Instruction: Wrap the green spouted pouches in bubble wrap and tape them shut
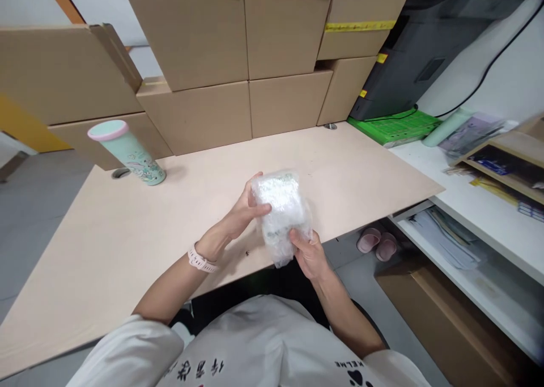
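Both my hands hold a bubble-wrapped package [281,203] above the front edge of the table [204,194]. Clear, shiny wrap covers it, and pale green marks show faintly through; what lies inside I cannot make out. My left hand [246,207] grips the package's left side, thumb across its face. At the lower right, my right hand [309,252] pinches it with the thumb on top. The fingers behind the package are mostly hidden.
A mint tumbler [132,152] with a pink rim stands at the table's left. Stacked cardboard boxes [199,115] line the back. To the right are a green case [391,127] under a dark machine [412,58] and a white shelf unit [476,205]. Pink slippers [377,243] lie on the floor.
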Motion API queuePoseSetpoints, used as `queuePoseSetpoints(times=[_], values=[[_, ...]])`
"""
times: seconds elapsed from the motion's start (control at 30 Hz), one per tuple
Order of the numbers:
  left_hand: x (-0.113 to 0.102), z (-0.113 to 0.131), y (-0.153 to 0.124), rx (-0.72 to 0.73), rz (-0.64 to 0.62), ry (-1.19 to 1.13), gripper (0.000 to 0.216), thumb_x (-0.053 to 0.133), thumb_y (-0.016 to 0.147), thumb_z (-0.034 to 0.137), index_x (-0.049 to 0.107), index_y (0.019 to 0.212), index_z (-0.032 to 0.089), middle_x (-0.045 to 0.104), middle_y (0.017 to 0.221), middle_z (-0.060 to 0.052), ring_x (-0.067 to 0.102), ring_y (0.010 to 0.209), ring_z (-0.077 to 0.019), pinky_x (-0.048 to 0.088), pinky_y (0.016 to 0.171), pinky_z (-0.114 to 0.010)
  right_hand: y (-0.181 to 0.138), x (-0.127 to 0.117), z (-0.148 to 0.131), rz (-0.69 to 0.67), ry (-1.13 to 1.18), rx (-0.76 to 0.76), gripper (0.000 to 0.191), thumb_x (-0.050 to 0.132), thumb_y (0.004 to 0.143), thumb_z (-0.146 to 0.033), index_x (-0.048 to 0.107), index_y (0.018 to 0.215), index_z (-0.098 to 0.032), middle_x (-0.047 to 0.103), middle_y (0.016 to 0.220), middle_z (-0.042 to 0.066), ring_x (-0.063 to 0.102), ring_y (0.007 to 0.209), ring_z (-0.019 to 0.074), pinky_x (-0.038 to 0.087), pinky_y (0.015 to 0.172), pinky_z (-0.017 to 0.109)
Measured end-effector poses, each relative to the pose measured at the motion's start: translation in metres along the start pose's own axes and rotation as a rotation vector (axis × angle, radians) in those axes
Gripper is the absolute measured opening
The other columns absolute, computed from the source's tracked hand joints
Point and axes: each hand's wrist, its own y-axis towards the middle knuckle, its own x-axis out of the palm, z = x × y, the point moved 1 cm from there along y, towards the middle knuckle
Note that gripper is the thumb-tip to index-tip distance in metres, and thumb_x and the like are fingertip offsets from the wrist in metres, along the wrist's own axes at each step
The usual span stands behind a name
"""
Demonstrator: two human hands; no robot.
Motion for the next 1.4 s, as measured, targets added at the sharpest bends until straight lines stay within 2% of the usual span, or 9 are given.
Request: queuePoseSetpoints(times=[0.27,0.37,0.47,0.6,0.7,0.8,0.97,1.23,1.4], values=[[-0.03,-0.026,0.005,-0.109,0.24,-0.146,0.059,0.082,0.074,0.039,0.056,0.124,0.021,0.069,0.122,-0.011,0.062,0.121,-0.033,0.047,0.106,-0.049,0.038,0.013,-0.03,-0.031,-0.593,-0.242,0.057,0.078,0.075,-0.054,0.064,0.12,-0.021,0.071,0.11,0.009,0.067,0.093,0.0237,0.056,0.078,0.036],[-0.052,-0.034,0.012,-0.159,0.22,-0.148,0.058,0.083,0.073,0.038,0.059,0.122,0.017,0.069,0.121,-0.013,0.063,0.118,-0.0331,0.048,0.105,-0.049,0.057,0.017,-0.051,-0.056,-0.889,-0.512,0.051,0.066,0.086,-0.054,0.06,0.128,-0.025,0.063,0.131,0.011,0.06,0.118,0.0263,0.052,0.096,0.043],[-0.066,-0.038,0.016,-0.147,0.245,-0.07,0.07,0.086,0.069,0.036,0.055,0.13,0.019,0.066,0.128,-0.014,0.064,0.116,-0.0327,0.05,0.102,-0.049,0.077,0.027,-0.056,-0.266,-1.149,-0.674,0.046,0.042,0.101,-0.051,0.057,0.136,-0.027,0.048,0.153,0.008,0.037,0.146,0.0258,0.035,0.117,0.05],[-0.071,-0.046,0.017,-0.019,0.358,0.295,0.084,0.075,0.08,0.043,0.036,0.151,0.02,0.051,0.147,-0.02,0.054,0.131,-0.0373,0.043,0.108,-0.056,0.102,0.041,-0.034,-0.511,-1.458,-0.674,0.057,0.029,0.105,-0.053,0.039,0.154,-0.025,0.021,0.169,0.005,0.007,0.157,0.0265,0.015,0.125,0.056],[-0.066,-0.052,0.012,0.139,0.449,0.872,0.073,0.054,0.094,0.043,0.028,0.157,0.016,0.03,0.162,-0.02,0.025,0.151,-0.0384,0.019,0.121,-0.063,0.113,0.042,-0.015,-0.593,-1.614,-0.662,0.063,0.03,0.105,-0.053,0.024,0.16,-0.025,0.011,0.17,0.006,-0.001,0.158,0.0262,0.008,0.125,0.057],[-0.057,-0.057,0.002,0.216,0.304,1.341,0.063,0.035,0.103,0.039,0.022,0.159,0.014,0.015,0.168,-0.016,0.005,0.157,-0.034,0.002,0.122,-0.065,0.118,0.036,-0.009,-0.627,-1.665,-0.685,0.073,0.036,0.101,-0.061,0.014,0.162,-0.027,0.007,0.171,0.007,-0.003,0.157,0.0275,0.008,0.125,0.058],[-0.056,-0.058,-0.011,0.182,0.129,1.612,0.07,0.027,0.104,0.048,0.006,0.162,0.014,0.013,0.168,-0.017,0.007,0.157,-0.0334,0.004,0.122,-0.065,0.121,0.027,-0.011,-0.733,-1.656,-0.703,0.089,0.042,0.093,-0.073,0.011,0.163,-0.027,0.002,0.171,0.009,-0.007,0.157,0.0317,0.008,0.124,0.061],[-0.06,-0.065,-0.007,0.236,0.104,1.549,0.072,0.028,0.104,0.052,0.003,0.162,0.018,0.013,0.168,-0.017,0.008,0.157,-0.035,0.018,0.121,-0.064,0.127,0.022,0.0,-0.748,-1.514,-0.625,0.092,0.043,0.093,-0.073,0.006,0.163,-0.027,0.0,0.171,0.011,-0.007,0.157,0.0321,0.022,0.121,0.06],[-0.063,-0.061,-0.007,0.232,0.085,1.392,0.074,0.034,0.103,0.052,0.007,0.162,0.018,0.011,0.169,-0.017,0.005,0.157,-0.0333,0.024,0.122,-0.058,0.129,0.022,0.001,-0.694,-1.357,-0.68,0.08,0.044,0.094,-0.07,0.025,0.159,-0.028,0.017,0.169,0.01,0.008,0.157,0.0307,0.025,0.121,0.058]])
